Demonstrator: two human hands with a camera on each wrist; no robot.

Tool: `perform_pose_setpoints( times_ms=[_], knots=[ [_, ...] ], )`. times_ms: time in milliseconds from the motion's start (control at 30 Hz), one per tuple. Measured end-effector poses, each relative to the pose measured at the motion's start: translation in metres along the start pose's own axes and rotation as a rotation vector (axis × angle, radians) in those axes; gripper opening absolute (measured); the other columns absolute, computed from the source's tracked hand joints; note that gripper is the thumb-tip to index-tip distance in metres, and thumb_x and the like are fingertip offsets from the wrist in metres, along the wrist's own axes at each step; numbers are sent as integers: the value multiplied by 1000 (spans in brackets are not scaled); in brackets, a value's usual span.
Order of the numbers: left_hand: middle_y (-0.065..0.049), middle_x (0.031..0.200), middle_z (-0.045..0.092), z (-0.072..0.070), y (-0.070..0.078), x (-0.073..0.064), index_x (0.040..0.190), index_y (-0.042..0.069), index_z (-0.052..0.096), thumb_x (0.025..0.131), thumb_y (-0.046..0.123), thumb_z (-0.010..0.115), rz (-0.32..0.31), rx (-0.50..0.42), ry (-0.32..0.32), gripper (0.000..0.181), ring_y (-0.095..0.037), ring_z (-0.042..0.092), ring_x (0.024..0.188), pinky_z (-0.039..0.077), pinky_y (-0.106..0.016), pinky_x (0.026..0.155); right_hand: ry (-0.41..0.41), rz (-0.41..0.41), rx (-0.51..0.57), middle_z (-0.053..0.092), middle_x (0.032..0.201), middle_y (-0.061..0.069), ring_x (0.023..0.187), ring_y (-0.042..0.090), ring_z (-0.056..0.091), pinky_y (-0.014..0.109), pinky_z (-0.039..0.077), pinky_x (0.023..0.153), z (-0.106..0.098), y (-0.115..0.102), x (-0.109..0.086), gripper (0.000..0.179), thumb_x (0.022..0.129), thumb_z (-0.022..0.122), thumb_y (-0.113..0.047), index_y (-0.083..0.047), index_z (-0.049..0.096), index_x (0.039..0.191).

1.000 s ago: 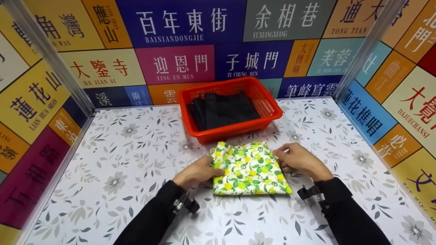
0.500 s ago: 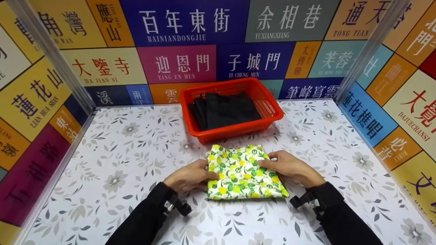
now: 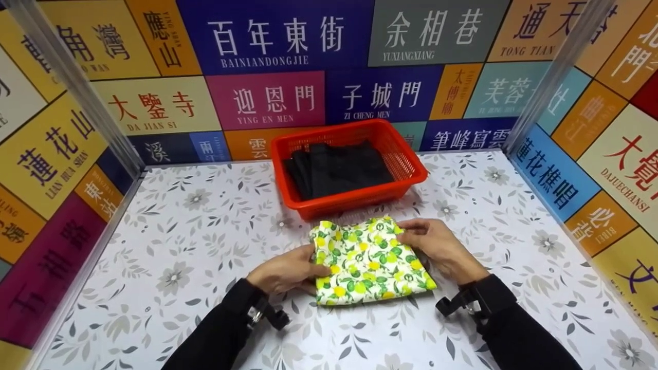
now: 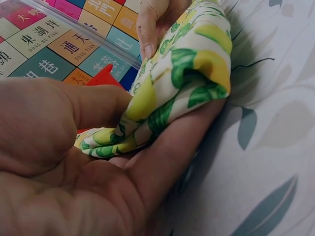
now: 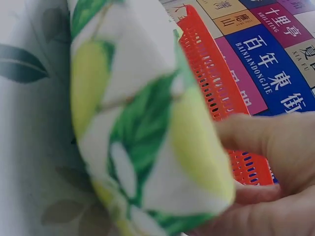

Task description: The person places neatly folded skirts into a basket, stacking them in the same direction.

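A folded cloth (image 3: 367, 264) with a lemon-and-leaf print lies between my two hands, in front of the red basket. My left hand (image 3: 285, 270) holds its left edge, thumb on top. In the left wrist view, fingers of that hand (image 4: 162, 157) reach under the folded cloth (image 4: 197, 54). At the upper right side of the cloth, my right hand (image 3: 442, 249) pinches the edge. The right wrist view shows the cloth (image 5: 147, 128) large and blurred, beside the thumb of the right hand (image 5: 285, 162); some fingertips are hidden behind it.
Behind the cloth stands a red plastic basket (image 3: 354, 200) holding folded black cloth (image 3: 349, 169). The table (image 3: 180, 241) has a grey flower print. Panels with large characters (image 3: 277, 36) wall it at the back and sides.
The cloth has shifted slightly left and towards me, and its right side now tilts up a little. My right hand has changed its hold along the right edge; the basket stays put.
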State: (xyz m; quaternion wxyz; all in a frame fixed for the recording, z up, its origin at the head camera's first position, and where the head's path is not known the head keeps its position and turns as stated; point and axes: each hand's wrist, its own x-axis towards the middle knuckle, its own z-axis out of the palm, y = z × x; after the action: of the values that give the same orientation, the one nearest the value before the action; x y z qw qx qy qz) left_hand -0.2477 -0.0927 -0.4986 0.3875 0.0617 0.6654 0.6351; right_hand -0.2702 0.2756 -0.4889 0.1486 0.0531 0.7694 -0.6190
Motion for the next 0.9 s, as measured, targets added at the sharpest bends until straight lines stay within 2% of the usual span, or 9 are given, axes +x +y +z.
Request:
perform_pose_setpoints(
  times_ms=[100,233,367,500,600,700,767,833,900],
  knots=[
    [-20,145,70,0,-1,0,170,10,43,108,6,76,-7,10,6,69,-33,78,119,73,-43,95,56,-28,13,78,110,1,98,11,74,22,66,86,-4,0,2,51,106,81,-5,6,68,154],
    [-20,142,71,-2,-1,1,164,10,48,108,7,77,-18,8,7,63,-32,79,117,73,-43,94,62,-32,13,83,106,2,92,10,77,22,66,82,-10,-1,1,51,108,78,-3,10,65,155],
    [-20,140,75,-5,-1,1,164,10,50,108,7,76,-15,2,-3,62,-30,81,113,73,-39,89,13,41,-34,81,102,-1,82,8,73,23,63,76,-16,-3,-1,54,111,76,-11,8,62,159],
    [-20,139,78,-6,-2,1,169,12,48,108,7,75,-16,3,-8,66,-30,82,111,73,-39,88,-38,117,-159,70,89,-7,72,7,61,24,55,69,-21,-8,-5,56,113,77,-25,5,61,158],
    [-20,139,79,-7,-2,3,174,15,44,108,7,73,-22,-5,-10,72,-30,84,112,74,-42,91,-73,145,-227,63,82,-8,70,8,56,25,51,66,-23,-9,-6,52,112,79,-32,3,65,148],
    [-20,143,79,-7,-2,4,178,17,37,109,5,71,-18,-21,-26,78,-32,84,116,74,-46,98,-120,142,-254,56,73,-10,67,9,52,25,49,65,-23,-10,-7,34,111,82,-36,-5,74,121],
    [-21,147,77,-7,-1,5,180,18,34,109,3,70,-13,-43,-37,81,-34,83,121,72,-49,103,-150,140,-226,56,72,-10,66,8,51,24,49,64,-22,-9,-7,29,109,84,-35,-8,75,108],
    [-21,151,75,-7,-1,5,181,19,33,109,2,69,-7,-73,-44,82,-35,82,127,71,-52,108,-194,149,-146,65,76,-8,69,8,60,23,57,67,-21,-9,-7,26,109,84,-31,-7,75,103],
    [-22,153,73,-7,0,7,181,19,33,110,2,69,2,-105,-48,81,-37,81,130,69,-54,111,-232,171,-38,80,91,0,81,11,74,26,68,77,-18,-7,-7,26,109,84,-25,0,75,112]
  ],
)
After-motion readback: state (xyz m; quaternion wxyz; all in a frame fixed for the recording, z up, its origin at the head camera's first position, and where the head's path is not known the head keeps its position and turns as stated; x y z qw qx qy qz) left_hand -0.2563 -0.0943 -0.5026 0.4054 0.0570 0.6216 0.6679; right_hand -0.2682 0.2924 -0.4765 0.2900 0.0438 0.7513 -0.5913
